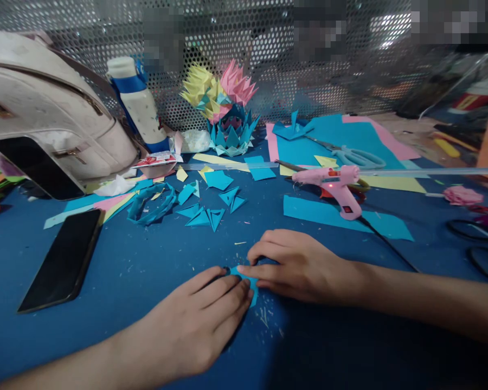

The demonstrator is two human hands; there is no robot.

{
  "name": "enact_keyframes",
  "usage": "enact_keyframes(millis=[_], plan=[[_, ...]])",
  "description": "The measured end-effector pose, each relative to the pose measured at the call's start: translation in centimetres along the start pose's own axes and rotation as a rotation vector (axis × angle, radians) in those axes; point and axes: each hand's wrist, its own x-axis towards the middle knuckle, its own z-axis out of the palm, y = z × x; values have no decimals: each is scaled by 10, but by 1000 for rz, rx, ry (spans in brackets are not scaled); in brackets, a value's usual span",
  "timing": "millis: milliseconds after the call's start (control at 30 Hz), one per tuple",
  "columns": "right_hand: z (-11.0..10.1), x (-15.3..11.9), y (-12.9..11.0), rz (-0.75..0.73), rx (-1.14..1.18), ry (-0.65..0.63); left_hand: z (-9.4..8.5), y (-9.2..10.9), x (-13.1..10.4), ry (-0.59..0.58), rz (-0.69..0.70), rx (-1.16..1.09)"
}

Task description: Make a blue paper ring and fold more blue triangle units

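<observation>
A small piece of blue paper (254,292) lies on the blue table between my two hands, mostly covered by fingers. My left hand (203,314) presses on it from the left, its fingers bent and close together. From the right, my right hand (296,265) holds the paper's upper edge with its fingertips, fingers curled. Beyond my hands lie several folded blue paper points (207,218) and a ring of blue paper (152,203). A pink glue gun (337,184) with a red light rests behind my right hand, over a blue paper strip (309,209).
Two phones (61,260) and a white backpack (44,108) are at left, near a bottle (140,105). Folded paper flowers (231,108) stand at the back before a perforated metal panel (268,54). Scissors (358,157) lie on blue sheets; a black cable (386,244) runs behind my right forearm.
</observation>
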Motion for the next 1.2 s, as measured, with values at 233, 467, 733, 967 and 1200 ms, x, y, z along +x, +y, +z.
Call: enact_keyframes(millis=[233,467,733,967,1200], plan=[[5,-5,3,24,104,74,0,0,1,-4,-9,37],[2,-4,-3,-115,-139,180,2,4,-2,18,-110,82],[-1,3,-7,-209,-302,174,8,6,-8,19,-135,112],[-3,3,-5,-252,-339,132,7,8,-7,34,-123,136],[-6,5,-7,-264,-330,94,3,9,-5,42,-129,138]])
